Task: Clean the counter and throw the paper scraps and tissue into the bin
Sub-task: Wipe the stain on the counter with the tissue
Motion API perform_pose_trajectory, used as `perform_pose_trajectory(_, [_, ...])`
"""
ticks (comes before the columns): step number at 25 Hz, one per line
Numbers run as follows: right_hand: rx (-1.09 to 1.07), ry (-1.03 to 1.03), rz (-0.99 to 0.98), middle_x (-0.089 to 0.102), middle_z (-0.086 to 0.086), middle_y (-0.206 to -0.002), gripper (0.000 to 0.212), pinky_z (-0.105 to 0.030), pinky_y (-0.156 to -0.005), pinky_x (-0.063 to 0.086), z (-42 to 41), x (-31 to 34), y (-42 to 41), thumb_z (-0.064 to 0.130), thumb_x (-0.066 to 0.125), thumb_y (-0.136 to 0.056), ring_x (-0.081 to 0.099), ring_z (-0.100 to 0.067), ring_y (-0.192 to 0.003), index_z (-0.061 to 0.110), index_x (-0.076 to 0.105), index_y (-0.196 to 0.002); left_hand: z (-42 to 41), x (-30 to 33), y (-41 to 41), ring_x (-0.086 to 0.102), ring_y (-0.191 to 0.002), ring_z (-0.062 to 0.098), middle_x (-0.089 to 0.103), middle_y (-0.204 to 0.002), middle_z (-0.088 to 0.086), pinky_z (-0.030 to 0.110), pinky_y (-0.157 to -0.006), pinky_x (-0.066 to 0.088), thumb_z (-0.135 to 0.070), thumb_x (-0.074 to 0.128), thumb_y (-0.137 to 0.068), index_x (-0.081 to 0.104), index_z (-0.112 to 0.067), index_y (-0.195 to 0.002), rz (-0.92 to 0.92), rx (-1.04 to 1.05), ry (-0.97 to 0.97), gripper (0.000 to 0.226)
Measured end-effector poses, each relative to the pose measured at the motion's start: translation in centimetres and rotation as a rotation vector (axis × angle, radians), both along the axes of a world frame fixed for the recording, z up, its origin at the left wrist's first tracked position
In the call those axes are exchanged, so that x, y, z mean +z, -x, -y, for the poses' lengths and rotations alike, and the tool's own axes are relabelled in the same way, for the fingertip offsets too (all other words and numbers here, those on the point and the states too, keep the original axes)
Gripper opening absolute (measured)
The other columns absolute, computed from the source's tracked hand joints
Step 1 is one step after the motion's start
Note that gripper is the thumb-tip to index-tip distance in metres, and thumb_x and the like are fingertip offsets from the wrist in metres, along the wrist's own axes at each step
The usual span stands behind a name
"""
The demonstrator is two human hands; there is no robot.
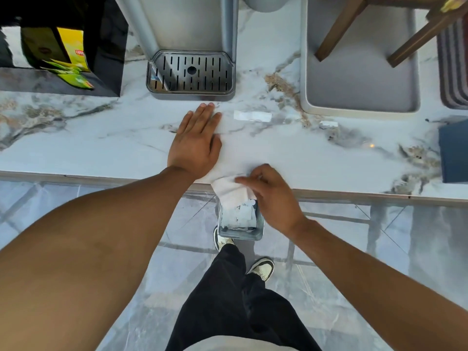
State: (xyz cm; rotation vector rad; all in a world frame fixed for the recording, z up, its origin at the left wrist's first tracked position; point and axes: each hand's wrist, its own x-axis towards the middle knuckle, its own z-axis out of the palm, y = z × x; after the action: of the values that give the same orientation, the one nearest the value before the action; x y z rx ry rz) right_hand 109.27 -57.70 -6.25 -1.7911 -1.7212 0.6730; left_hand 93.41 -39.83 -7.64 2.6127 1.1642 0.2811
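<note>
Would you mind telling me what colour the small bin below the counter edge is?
The bin is grey, with white paper scraps inside; the head view shows it.

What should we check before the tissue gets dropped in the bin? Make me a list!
1. Bin sits below the counter edge: ok.
2. Right hand grips the tissue: ok.
3. Tissue hangs over the bin: ok.
4. Left hand lifted off the tissue: not ok, it lies flat on it.
5. Counter free of scraps: not ok, paper scraps remain.
6. Room left in the bin: cannot tell.
</note>
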Motion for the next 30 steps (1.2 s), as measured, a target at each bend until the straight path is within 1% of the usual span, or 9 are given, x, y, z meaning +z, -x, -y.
perform_pose_trajectory(4, [0.117,0.143,-0.01,0.063,-0.013,-0.095,0.036,-0.034,-0.073,0.056,8.6,0.0,2.2,-0.016,0.067,-0.081,0.064,-0.026,-0.082,0.006,0.074,-0.108,0.1,0.2,-0.1,0.022,-0.153,0.025,0.031,-0.162,0.011,0.045,-0.126,0.017,-0.026,0.038,-0.1,0.041,-0.008,-0.15,0.002,0.011,0.014,0.052])
perform_pose_trajectory(6, [0.045,0.18,-0.057,0.063,-0.01,-0.096,0.026,-0.019,-0.08,0.052,10.6,0.2,2.6,-0.008,0.067,-0.086,0.065,-0.022,-0.081,0.008,0.074,-0.106,0.1,0.1,-0.1,0.022,-0.153,0.025,0.03,-0.163,0.011,0.045,-0.126,0.016,-0.026,0.037,-0.1,0.041,-0.008,-0.15,0.0,0.008,0.014,0.053])
perform_pose_trajectory(8, [-0.074,0.169,-0.084,0.061,-0.007,-0.095,0.022,-0.005,-0.08,0.042,10.6,0.3,2.6,-0.004,0.065,-0.09,0.063,-0.016,-0.079,0.009,0.074,-0.105,0.1,0.2,-0.1,0.023,-0.153,0.026,0.031,-0.162,0.011,0.046,-0.126,0.017,-0.025,0.038,-0.1,0.041,-0.007,-0.149,0.009,0.004,0.013,0.052])
perform_pose_trajectory(12, [-0.264,0.073,-0.125,0.059,-0.002,-0.095,0.024,-0.002,-0.078,0.038,8.3,1.4,2.5,-0.005,0.062,-0.092,0.055,0.001,-0.08,0.011,0.074,-0.105,0.1,0.3,-0.1,0.023,-0.153,0.027,0.031,-0.163,0.011,0.047,-0.126,0.017,-0.025,0.037,-0.101,0.041,-0.007,-0.149,0.006,0.0,0.013,0.052])
perform_pose_trajectory(17, [-0.379,-0.1,-0.095,0.056,-0.001,-0.096,0.021,-0.009,-0.076,0.041,1.9,2.8,0.8,-0.002,0.059,-0.094,0.055,-0.003,-0.078,0.008,0.074,-0.105,0.3,0.7,-0.1,0.021,-0.153,0.029,0.027,-0.163,0.012,0.047,-0.126,0.015,-0.025,0.036,-0.101,0.04,-0.005,-0.15,-0.019,-0.006,0.027,0.052])
perform_pose_trajectory(21, [-0.417,-0.111,0.005,0.06,-0.008,-0.095,0.021,-0.029,-0.076,0.052,-2.8,2.5,-0.6,-0.003,0.059,-0.092,0.062,-0.02,-0.082,0.006,0.075,-0.103,0.3,0.7,0.0,0.021,-0.153,0.03,0.028,-0.163,0.013,0.048,-0.125,0.017,-0.029,0.031,-0.101,0.04,-0.005,-0.149,-0.036,-0.014,0.028,0.055])
perform_pose_trajectory(24, [-0.405,-0.058,0.058,0.062,-0.01,-0.098,0.022,-0.04,-0.082,0.054,-4.8,1.8,-1.4,-0.003,0.058,-0.092,0.063,-0.027,-0.089,0.006,0.075,-0.103,0.1,0.5,0.1,0.02,-0.153,0.028,0.027,-0.164,0.012,0.048,-0.126,0.016,-0.03,0.03,-0.102,0.038,-0.006,-0.15,-0.045,-0.021,0.026,0.055])
perform_pose_trajectory(27, [-0.42,-0.066,0.087,0.064,-0.011,-0.096,0.022,-0.041,-0.083,0.053,-5.6,1.3,-1.6,-0.003,0.059,-0.089,0.063,-0.029,-0.09,0.005,0.075,-0.101,0.1,0.5,0.2,0.019,-0.154,0.028,0.026,-0.164,0.012,0.047,-0.126,0.016,-0.027,0.032,-0.104,0.038,-0.006,-0.151,-0.04,-0.036,0.042,0.052])
perform_pose_trajectory(30, [-0.422,-0.09,0.117,0.064,-0.008,-0.097,0.022,-0.036,-0.083,0.052,-5.4,1.2,-1.6,0.0,0.06,-0.088,0.061,-0.027,-0.091,0.008,0.074,-0.103,-0.1,0.8,0.3,0.022,-0.153,0.029,0.029,-0.163,0.013,0.047,-0.126,0.015,-0.022,0.035,-0.105,0.042,-0.004,-0.148,0.0,-0.045,0.075,0.047])
